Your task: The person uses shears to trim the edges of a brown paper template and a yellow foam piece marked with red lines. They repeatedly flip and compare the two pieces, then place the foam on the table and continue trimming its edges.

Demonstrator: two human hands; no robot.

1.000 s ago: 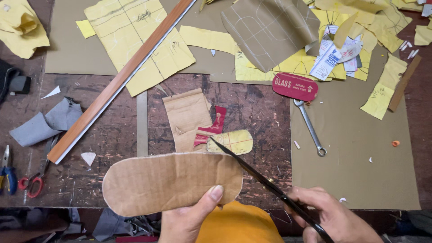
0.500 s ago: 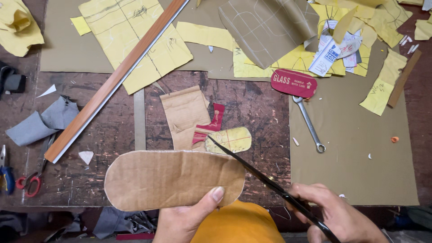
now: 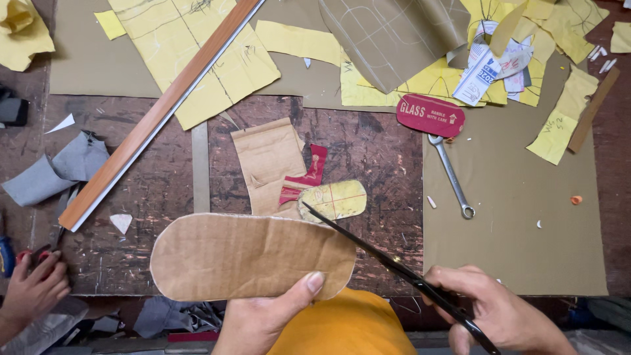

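Note:
My left hand (image 3: 263,320) holds a long, round-ended piece of brown cardboard (image 3: 250,256) by its lower edge, thumb on top. My right hand (image 3: 499,312) grips black scissors (image 3: 394,266), whose blades point up-left and meet the cardboard's upper right edge. Just beyond the scissor tip lies a small yellow oval cutout (image 3: 335,199), next to a red scrap (image 3: 305,177) and a tan cardboard offcut (image 3: 269,161).
A long wooden strip (image 3: 164,108) runs diagonally at the left. Yellow paper patterns (image 3: 197,52), a red oval label (image 3: 430,115) and a metal spanner (image 3: 450,174) lie further back. Grey fabric scraps (image 3: 56,167) sit at the left. Another person's hand (image 3: 33,289) reaches in at the lower left.
The cardboard piece and scissors have stayed almost in place, with the blades still at the cardboard's right edge. Another person's hand has appeared at the lower left.

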